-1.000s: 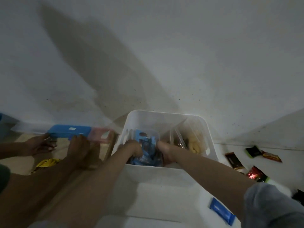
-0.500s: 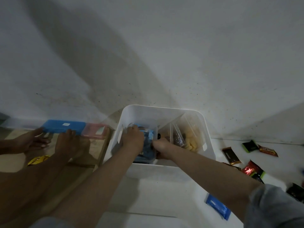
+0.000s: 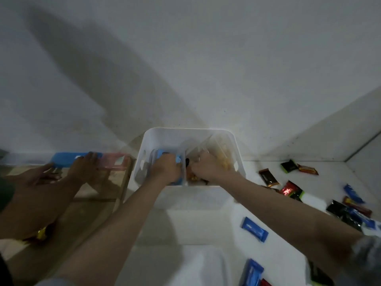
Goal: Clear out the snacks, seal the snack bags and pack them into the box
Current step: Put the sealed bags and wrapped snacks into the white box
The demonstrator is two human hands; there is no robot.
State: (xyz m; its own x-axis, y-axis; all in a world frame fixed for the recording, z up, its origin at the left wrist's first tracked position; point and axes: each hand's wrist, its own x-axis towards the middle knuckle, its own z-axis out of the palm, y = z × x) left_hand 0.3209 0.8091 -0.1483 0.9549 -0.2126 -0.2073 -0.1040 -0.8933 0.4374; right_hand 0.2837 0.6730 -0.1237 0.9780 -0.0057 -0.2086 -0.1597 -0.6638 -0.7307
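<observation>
Hands first: your left hand is down inside the white plastic box with its fingers curled round the light-blue snack bag, which stands in the box's left half. Your right hand is in the box's right half, fingers curled over what looks like a clear bag of yellow snacks, though the blur hides whether it truly grips it. Right of the box, small wrapped snack packets lie scattered on the white surface, and a blue packet lies nearer you.
</observation>
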